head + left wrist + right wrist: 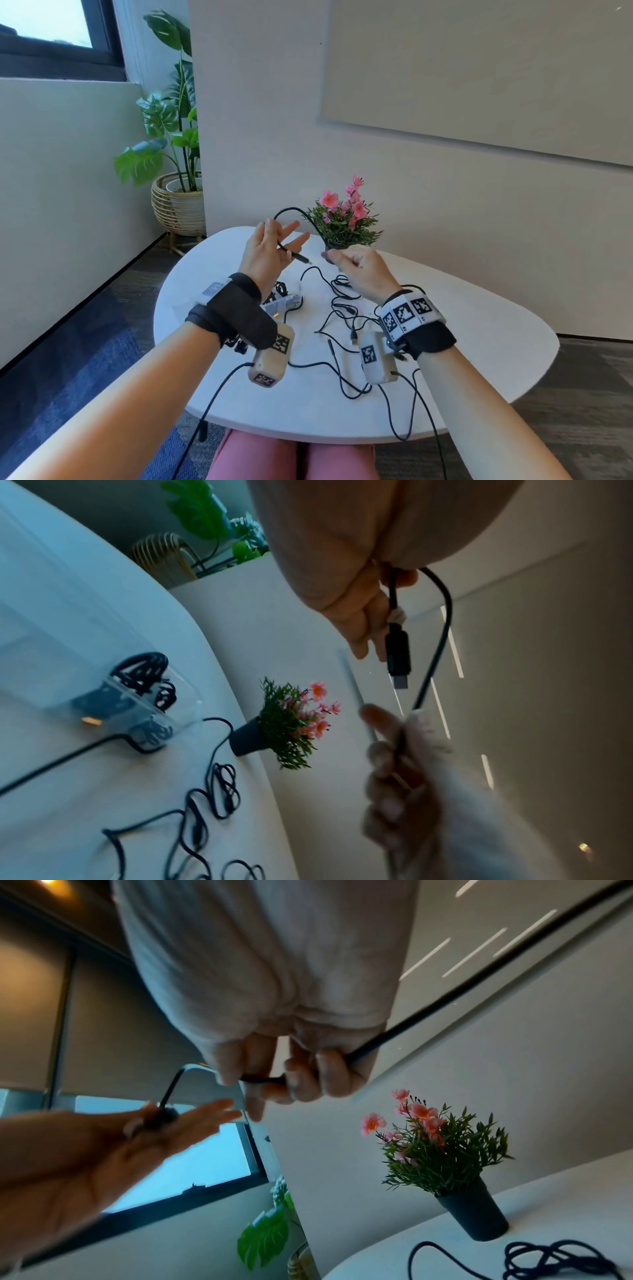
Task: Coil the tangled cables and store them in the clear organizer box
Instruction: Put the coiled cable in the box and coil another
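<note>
My left hand [267, 250] is raised over the white table [479, 325], its thumb pinning a black cable [286, 209] against the palm while the fingers stay spread. The cable's USB plug [397, 653] sticks out past the fingers. From there the cable arcs up and over to my right hand [359, 267], whose fingers [308, 1077] curl round it. The clear organizer box [137, 704] sits on the table below my left wrist with coiled black cables inside. More tangled black cables [342, 308] lie loose between my wrists.
A small dark pot of pink flowers [342, 222] stands at the table's far edge, just behind the raised cable. A large leafy plant in a woven basket [178, 202] stands on the floor to the left. Thin black leads hang over the table's near edge.
</note>
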Tool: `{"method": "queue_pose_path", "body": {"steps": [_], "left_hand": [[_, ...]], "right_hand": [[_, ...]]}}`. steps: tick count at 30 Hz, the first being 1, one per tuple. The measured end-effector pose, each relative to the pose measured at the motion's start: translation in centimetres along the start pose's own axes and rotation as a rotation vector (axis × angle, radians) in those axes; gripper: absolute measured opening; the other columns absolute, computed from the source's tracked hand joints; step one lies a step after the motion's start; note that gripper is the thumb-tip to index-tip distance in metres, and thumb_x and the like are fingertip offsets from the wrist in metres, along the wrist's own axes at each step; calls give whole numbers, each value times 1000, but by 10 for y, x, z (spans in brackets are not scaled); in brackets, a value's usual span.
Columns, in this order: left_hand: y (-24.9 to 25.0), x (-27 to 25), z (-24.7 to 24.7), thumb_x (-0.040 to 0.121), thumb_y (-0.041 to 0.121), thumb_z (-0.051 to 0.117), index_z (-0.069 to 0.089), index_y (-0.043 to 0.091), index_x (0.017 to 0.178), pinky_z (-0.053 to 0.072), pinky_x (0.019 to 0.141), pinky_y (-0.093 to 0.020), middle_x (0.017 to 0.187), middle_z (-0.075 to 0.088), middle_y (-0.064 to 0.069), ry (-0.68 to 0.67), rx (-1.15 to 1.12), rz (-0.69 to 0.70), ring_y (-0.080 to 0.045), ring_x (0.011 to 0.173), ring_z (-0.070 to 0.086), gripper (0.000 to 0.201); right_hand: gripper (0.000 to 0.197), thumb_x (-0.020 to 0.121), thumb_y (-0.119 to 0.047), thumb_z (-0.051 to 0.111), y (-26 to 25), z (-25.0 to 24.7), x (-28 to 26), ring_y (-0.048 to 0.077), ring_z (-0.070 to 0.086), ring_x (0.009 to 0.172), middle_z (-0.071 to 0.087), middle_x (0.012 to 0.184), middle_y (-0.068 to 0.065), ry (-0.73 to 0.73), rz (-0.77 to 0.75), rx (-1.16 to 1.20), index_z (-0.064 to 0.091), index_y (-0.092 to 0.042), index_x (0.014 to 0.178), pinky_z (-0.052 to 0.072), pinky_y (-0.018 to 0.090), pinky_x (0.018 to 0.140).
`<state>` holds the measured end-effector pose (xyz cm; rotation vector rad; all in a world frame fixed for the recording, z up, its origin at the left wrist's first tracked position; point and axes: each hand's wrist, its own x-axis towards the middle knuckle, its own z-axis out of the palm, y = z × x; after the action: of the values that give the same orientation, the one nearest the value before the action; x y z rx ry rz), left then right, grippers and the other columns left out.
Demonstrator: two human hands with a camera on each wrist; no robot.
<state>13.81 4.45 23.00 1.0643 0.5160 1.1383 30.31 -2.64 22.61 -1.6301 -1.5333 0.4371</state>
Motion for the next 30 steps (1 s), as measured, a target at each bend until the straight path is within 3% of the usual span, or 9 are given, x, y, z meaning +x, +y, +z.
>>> {"method": "queue_pose_path", "body": {"steps": [2, 5, 11, 15, 19, 21, 23, 25, 30], "left_hand": [[7, 2, 1, 102, 30, 26, 39, 16, 80, 48, 89, -34, 129, 57, -13, 20, -73, -8, -24, 103, 65, 30], [14, 3, 1, 102, 35, 24, 39, 18, 79, 44, 95, -44, 127, 59, -15, 18, -162, -67, -33, 107, 61, 32], [20, 3, 16, 100, 44, 20, 36, 21, 98, 42, 94, -57, 79, 60, 0, 28, -409, -89, -19, 79, 70, 27], [31, 11, 16, 100, 43, 25, 35, 21, 82, 42, 53, -24, 57, 32, 7, 76, -413, -86, -6, 41, 31, 30], [38, 16, 10, 101, 37, 24, 41, 17, 97, 28, 41, -19, 66, 36, 5, 20, 119, 36, -4, 43, 30, 27], [35, 13, 10, 101, 33, 25, 44, 10, 115, 38, 64, -25, 84, 48, 2, -35, 562, 102, -8, 66, 50, 33], [29, 9, 10, 99, 42, 26, 45, 12, 119, 39, 83, -32, 101, 55, -2, -138, 922, 119, -18, 95, 54, 41], [28, 4, 10, 96, 50, 29, 49, 16, 110, 41, 82, -39, 100, 58, -4, -232, 1090, 93, -21, 92, 52, 42], [38, -8, 24, 87, 46, 37, 56, 14, 87, 36, 62, -30, 81, 57, -3, -453, 1246, 141, -17, 70, 48, 37]], "right_hand": [[24, 94, -31, 53, -2, 4, -4, -5, 59, 69, 59, 60, -23, -88, -36, 3, 75, -26, 87, 48, 29, 86], [30, 94, -35, 50, -1, 12, -6, -6, 55, 69, 57, 74, -14, -190, -54, -33, 73, -16, 101, 42, 23, 73], [39, 91, -53, 47, -6, 25, -2, 21, 40, 62, 43, 64, 6, -326, -59, -45, 74, -25, 85, 36, 31, 65], [40, 93, -48, 46, -9, 17, -2, 10, 43, 54, 46, 57, -5, -332, -36, -92, 72, -19, 88, 35, 27, 59], [32, 93, -38, 53, -15, -4, -3, -1, 38, 39, 48, 42, -17, -250, -12, -92, 71, -12, 90, 27, 16, 49], [19, 92, -22, 59, -27, -17, 1, -3, 50, 50, 59, 52, -19, -187, -41, -22, 71, -7, 92, 38, 12, 55], [8, 88, -14, 63, -38, -25, 6, 16, 65, 74, 71, 75, -3, -170, -101, 1, 72, -14, 88, 54, 27, 76], [13, 87, -13, 65, -46, -29, 8, 24, 66, 80, 71, 78, 0, -153, -163, -29, 71, -24, 81, 54, 36, 84], [5, 76, -14, 76, -51, -41, 9, 15, 53, 55, 68, 70, 16, 3, -227, 12, 74, -10, 80, 42, 14, 51]]}}
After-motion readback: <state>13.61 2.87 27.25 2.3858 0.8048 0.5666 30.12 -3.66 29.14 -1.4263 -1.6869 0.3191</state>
